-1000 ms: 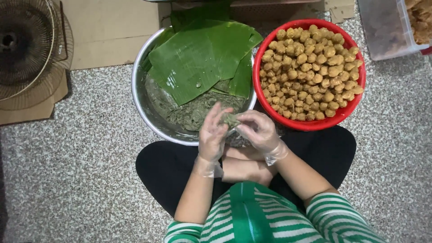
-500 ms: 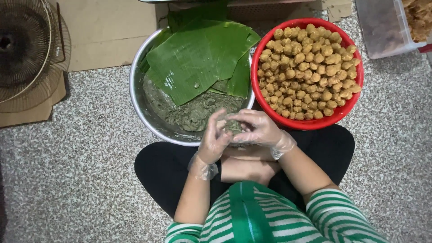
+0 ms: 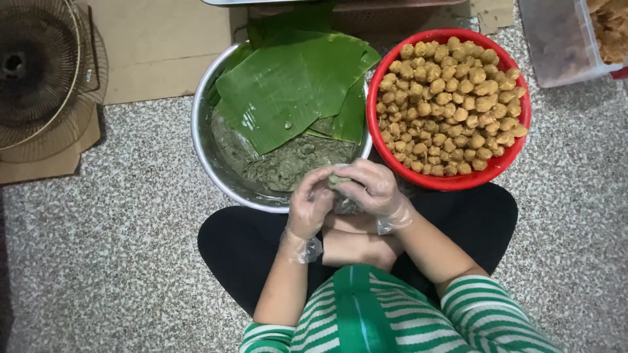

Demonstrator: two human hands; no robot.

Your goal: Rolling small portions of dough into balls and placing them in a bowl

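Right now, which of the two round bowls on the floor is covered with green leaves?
The metal bowl, left of the red bowl. Banana leaves lie over its grey-green dough; the red one holds only brown balls.

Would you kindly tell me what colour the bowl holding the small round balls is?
The bowl is red, seen clearly in the head view.

small grey-green dough lump (image 3: 337, 181), rounded, cupped between gloved hands, above bowl rim

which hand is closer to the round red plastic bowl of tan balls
Right. The right hand sits just below-left of the round red plastic bowl, near its rim. The left hand is farther left, in front of the round metal bowl.
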